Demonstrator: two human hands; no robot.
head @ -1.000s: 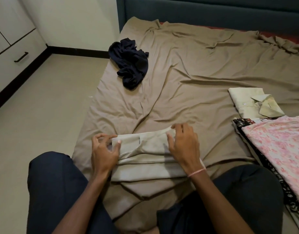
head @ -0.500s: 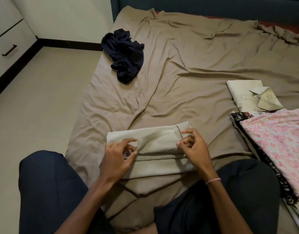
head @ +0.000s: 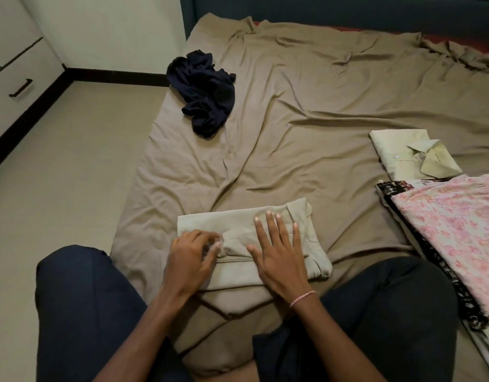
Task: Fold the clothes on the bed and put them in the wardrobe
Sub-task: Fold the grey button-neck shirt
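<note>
At 6 o'clock, low on the tan bedsheet (head: 320,106), a folded beige garment (head: 237,221), lying between two dark-trousered knees. Flat on its right half, the right hand (head: 279,260), fingers straight and spread, a pink-white thread band (head: 302,297) at the wrist. On its left half, the left hand (head: 191,260), fingers curled at a crease, tips blurred; pinching or only touching, cannot tell. At 11 o'clock, a crumpled navy garment (head: 204,89) near the sheet's left edge. At 3 o'clock, a folded pale shirt (head: 397,153), collar showing. Just below, at 4 o'clock, a pink floral cloth (head: 458,227) atop a black patterned cloth (head: 395,188). At 10 o'clock, white drawers (head: 14,78) with a dark handle. At 12 o'clock, a dark teal headboard (head: 348,12).
</note>
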